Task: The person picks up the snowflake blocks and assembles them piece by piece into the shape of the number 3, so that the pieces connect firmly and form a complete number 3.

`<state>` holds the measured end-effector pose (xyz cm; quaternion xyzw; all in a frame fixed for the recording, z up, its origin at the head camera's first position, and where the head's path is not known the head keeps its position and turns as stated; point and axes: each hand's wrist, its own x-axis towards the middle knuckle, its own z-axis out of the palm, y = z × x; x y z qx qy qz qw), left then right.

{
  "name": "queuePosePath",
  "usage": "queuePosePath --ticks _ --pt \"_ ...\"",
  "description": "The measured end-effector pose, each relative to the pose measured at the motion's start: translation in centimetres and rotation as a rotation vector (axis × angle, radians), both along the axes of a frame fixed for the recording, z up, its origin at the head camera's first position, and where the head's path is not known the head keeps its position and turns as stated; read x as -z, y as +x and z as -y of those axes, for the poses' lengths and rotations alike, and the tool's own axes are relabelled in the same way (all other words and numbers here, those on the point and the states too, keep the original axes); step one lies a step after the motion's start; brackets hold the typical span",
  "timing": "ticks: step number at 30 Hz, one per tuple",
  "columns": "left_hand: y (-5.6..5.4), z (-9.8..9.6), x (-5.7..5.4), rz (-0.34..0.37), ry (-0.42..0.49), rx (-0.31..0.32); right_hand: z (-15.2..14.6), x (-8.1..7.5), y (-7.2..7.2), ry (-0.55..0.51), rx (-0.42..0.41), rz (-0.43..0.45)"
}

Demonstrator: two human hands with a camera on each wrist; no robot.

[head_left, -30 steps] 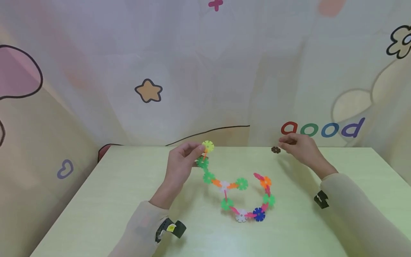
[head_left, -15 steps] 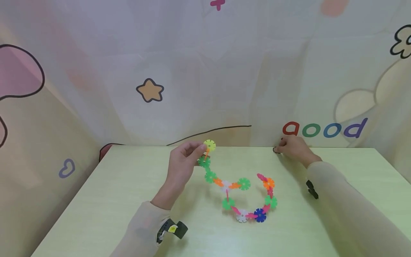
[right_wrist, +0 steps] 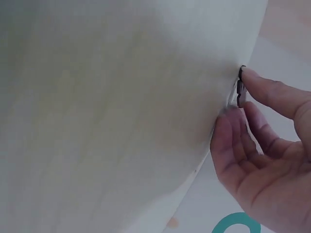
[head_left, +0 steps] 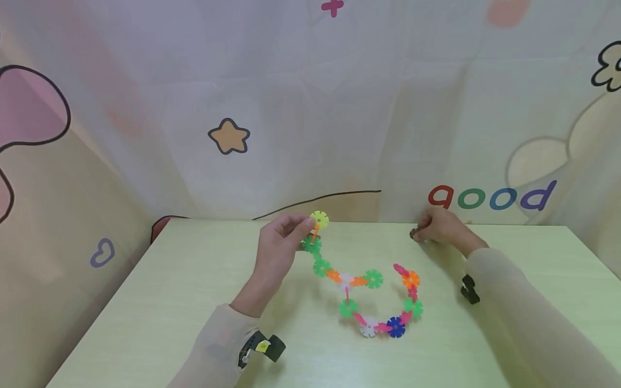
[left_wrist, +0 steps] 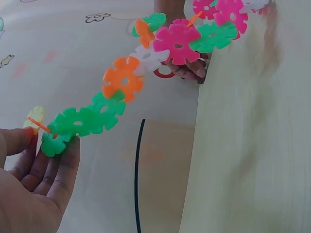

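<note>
My left hand pinches the upper end of a chain of linked snowflake-shaped plastic discs, near its yellow disc. From there the chain runs down through green discs and a white one, then curls round past a dark blue disc to a pink end. In the left wrist view the thumb and fingers hold about the yellow and green discs. Near the table's far edge, my right hand pinches a dark brown snowflake disc between thumb and fingers; the fingers partly hide it.
A pale wooden table lies under both hands. Behind it hangs a printed cloth backdrop with a star and coloured letters, close to the table's far edge. Dark straps sit on both sleeves.
The right hand has come down on the brown disc at the far edge, taken hold of it and shifted it slightly nearer. The left hand and chain stay nearly still.
</note>
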<state>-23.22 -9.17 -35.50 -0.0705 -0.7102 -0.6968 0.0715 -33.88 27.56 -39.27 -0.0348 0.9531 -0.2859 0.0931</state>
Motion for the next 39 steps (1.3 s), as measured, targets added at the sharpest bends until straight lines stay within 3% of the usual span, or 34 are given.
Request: queuePosePath --ticks 5,14,19,25,30,39 --pt "0.1 -0.2 0.1 -0.002 -0.018 -0.007 1.1 -0.5 1.1 -0.118 -0.032 -0.040" --pt "0.4 -0.4 -0.2 -0.007 -0.014 0.000 5.5 -5.2 4.7 -0.292 -0.147 -0.307" --pt "0.5 -0.5 -0.3 -0.022 -0.012 0.004 7.7 -6.6 7.0 -0.406 -0.216 -0.445" --pt "0.7 -0.6 -0.4 -0.022 -0.022 -0.002 10.0 -6.9 8.2 -0.488 -0.305 -0.586" --pt "0.7 -0.7 -0.5 -0.021 -0.041 -0.009 11.0 -6.5 8.6 -0.494 -0.409 -0.713" --pt "0.8 -0.8 -0.6 -0.012 -0.043 -0.016 11.7 -6.2 9.0 -0.498 -0.482 -0.833"
